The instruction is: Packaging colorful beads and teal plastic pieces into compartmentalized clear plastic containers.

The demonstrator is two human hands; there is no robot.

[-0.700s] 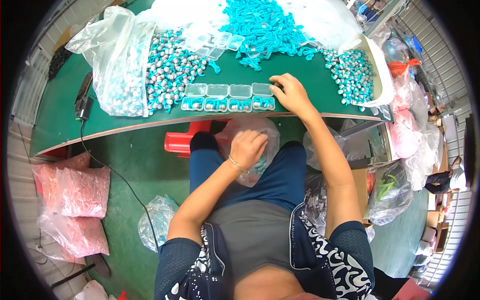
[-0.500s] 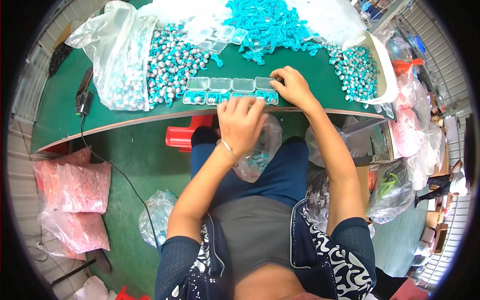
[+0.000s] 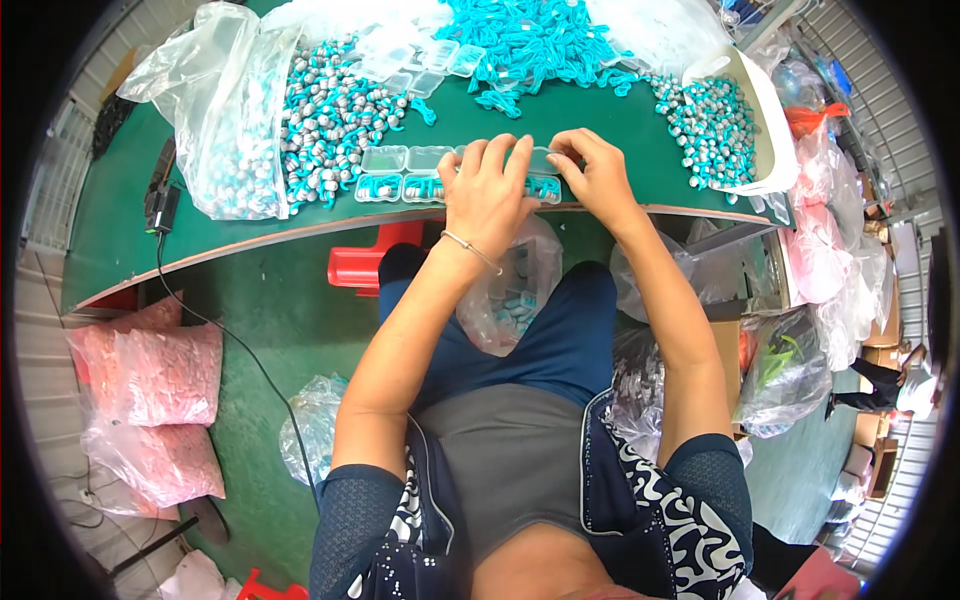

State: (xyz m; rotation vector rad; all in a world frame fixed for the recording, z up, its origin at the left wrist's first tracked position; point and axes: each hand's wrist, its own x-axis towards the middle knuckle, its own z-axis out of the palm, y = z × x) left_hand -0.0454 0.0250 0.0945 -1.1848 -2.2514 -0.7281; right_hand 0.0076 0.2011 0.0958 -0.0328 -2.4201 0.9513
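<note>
A row of small clear plastic cases (image 3: pixel 380 188) lies along the table's front edge with their lids (image 3: pixel 385 158) tipped back, away from me. Inside each visible one are teal cord and small grey-and-teal pieces. My left hand (image 3: pixel 485 185) reaches over the right half of the row, fingers spread and bent onto the lids, hiding part of the cases beneath. At the row's right end, my right hand (image 3: pixel 595 175) has its thumb and forefinger pinched at the edge of the last lid.
Behind the row lie a heap of grey-and-teal pieces (image 3: pixel 335 125), a teal cord pile (image 3: pixel 550 45) and loose empty cases (image 3: pixel 425 60). A clear bag (image 3: pixel 235 150) stands left; a white tub (image 3: pixel 775 150) spills pieces at right. Between my knees hangs a bag (image 3: pixel 510 290) holding cases.
My left hand has moved forward and slightly right, from the near edge onto the lids. My right hand has shifted slightly right at the last lid. The row sits slightly further left in view.
</note>
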